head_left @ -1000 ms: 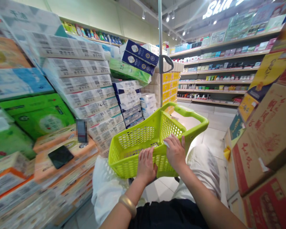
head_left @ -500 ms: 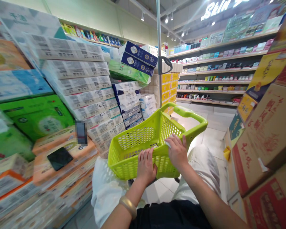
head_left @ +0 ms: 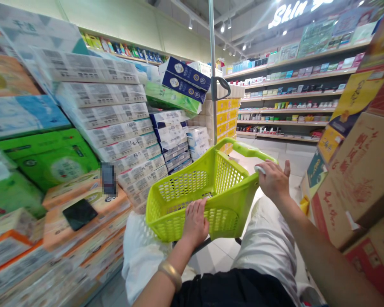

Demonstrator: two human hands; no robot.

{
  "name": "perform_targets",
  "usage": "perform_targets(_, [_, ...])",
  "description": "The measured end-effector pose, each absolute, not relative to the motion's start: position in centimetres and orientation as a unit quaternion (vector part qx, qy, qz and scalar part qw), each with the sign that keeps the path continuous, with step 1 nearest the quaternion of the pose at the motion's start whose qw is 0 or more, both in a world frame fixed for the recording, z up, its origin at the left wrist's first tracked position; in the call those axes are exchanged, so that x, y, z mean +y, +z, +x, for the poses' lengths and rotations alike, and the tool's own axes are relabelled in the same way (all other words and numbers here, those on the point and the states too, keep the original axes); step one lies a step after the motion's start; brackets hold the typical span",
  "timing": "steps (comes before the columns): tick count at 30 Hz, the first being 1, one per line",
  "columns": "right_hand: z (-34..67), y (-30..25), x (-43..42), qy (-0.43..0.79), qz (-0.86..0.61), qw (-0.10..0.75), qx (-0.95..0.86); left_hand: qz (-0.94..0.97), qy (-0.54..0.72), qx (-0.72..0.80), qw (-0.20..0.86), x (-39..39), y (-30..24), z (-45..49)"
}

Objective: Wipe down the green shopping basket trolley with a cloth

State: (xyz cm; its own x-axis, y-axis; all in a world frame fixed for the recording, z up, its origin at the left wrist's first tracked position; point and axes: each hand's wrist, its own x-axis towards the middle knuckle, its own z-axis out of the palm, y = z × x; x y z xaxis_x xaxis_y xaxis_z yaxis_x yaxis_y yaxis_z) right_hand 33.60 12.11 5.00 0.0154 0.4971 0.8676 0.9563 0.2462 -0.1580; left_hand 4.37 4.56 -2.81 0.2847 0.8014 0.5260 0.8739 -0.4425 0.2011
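A lime-green plastic shopping cart point(head_left: 233, 215) with perforated walls stands between my knees. My left hand point(head_left: 195, 219) has its fingers hooked over the near rim, with a gold bangle on that wrist. At the right end of the cart, by the base of its handle point(head_left: 249, 150), my right hand point(head_left: 274, 179) presses a small white wipe point(head_left: 260, 169) to the plastic. Its fingers are closed on the wipe, thumb raised; most of the wipe is hidden under them. The cart's basket looks bare inside, apart from something small at the bottom that I cannot make out.
Stacked tissue packs point(head_left: 112, 111) rise on the left. A black phone point(head_left: 80, 214) lies on orange packs beside a blurred-out object point(head_left: 109, 179). Cardboard cartons point(head_left: 361, 170) line the right side. A metal pole point(head_left: 213, 51) stands behind the cart; stocked shelves point(head_left: 288, 91) are farther back.
My right hand has moved right along the cart's rim to the handle's base, taking the white wipe with it. My left hand stays on the near rim.
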Motion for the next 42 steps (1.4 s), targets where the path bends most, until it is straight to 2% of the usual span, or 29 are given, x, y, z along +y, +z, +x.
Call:
perform_targets(15, [29.5, 4.9, 9.4, -0.239, -0.530, 0.457, -0.673, -0.772, -0.300, -0.547, 0.124, 5.4, -1.4, 4.4])
perform_targets(22, [27.4, 5.4, 7.2, -0.213, -0.487, 0.451, -0.717, -0.833, -0.305, -0.461, 0.022, 5.9, 2.3, 10.3])
perform_targets(25, [29.0, 5.9, 7.5, -0.230, -0.525, 0.474, -0.668, -0.844, -0.295, -0.448, -0.011, 5.9, 2.4, 10.9])
perform_targets(29, [29.6, 5.9, 7.7, -0.237, -0.566, 0.512, -0.601, -0.840, -0.313, -0.443, -0.004, 5.6, 1.9, 11.0])
perform_targets(36, [24.9, 4.8, 5.5, -0.173, -0.476, 0.465, -0.726, -0.840, -0.317, -0.441, 0.019, 5.4, 1.6, 10.6])
perform_targets(42, [28.8, 5.9, 6.5, -0.224, -0.547, 0.509, -0.626, -0.843, -0.306, -0.441, 0.010, 5.4, 1.6, 10.4])
